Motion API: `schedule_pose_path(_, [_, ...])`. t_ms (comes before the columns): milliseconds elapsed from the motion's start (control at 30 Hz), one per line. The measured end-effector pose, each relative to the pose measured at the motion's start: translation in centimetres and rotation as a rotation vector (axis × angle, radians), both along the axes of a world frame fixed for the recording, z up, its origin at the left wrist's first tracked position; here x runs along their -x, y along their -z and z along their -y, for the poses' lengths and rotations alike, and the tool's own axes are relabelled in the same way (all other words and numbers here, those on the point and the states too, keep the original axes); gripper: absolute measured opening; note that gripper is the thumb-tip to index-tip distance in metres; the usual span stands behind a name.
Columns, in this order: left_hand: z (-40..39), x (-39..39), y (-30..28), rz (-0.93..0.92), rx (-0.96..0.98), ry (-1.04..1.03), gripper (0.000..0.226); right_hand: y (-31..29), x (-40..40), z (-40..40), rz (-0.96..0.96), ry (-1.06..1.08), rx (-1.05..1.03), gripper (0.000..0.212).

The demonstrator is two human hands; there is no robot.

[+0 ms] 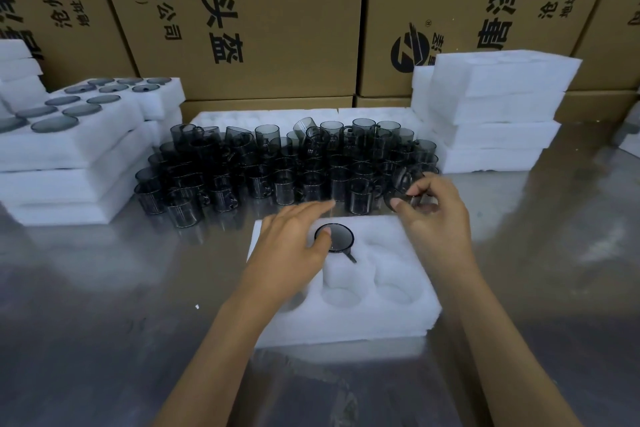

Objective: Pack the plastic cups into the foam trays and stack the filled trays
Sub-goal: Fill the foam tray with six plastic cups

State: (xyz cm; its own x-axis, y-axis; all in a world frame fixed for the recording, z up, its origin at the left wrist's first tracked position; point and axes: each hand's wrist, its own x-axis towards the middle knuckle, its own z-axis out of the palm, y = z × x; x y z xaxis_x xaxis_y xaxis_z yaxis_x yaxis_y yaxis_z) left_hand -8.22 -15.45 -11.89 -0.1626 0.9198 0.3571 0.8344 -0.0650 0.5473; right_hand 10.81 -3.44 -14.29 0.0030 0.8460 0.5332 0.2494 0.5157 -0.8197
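A white foam tray (pixel 398 322) lies on the table in front of me, with round pockets. One smoky grey plastic cup (pixel 341 239) sits in its far middle pocket, handle pointing toward me. My left hand (pixel 294 243) lies flat over the tray's far left part, fingers straight, thumb touching the cup's rim. My right hand (pixel 436 215) holds another grey cup (pixel 403 185), tilted, just beyond the tray's far right corner. Behind the tray stands a crowd of several loose cups (pixel 277 163).
A stack of filled foam trays (pixel 69 149) stands at the left, cups showing in the top ones. A stack of empty foam trays (pixel 495 111) stands at the right. Cardboard boxes (pixel 277 21) wall off the back. The table surface (pixel 104 288) is shiny metal.
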Motion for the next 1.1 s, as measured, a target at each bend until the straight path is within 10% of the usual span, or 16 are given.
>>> schedule_pose_path(333, [0.4,-0.4,-0.7,0.154,-0.233,0.064,0.081,-2.1,5.3,5.5,0.135,-0.266,-0.21,0.082])
schedule_pose_path(533, [0.4,0.0,-0.8,0.275,-0.238,0.088,0.074,-2.6,4.9,5.4,0.161,-0.264,-0.133,0.066])
schedule_pose_path(700, [0.4,0.4,-0.9,0.343,-0.175,0.141,0.072,-3.0,3.8,4.7,0.149,-0.268,-0.079,0.007])
schedule_pose_path(1100, [-0.1,-1.0,0.2,0.35,-0.091,0.248,0.075,-3.8,1.3,3.4,0.103,-0.396,0.222,0.017])
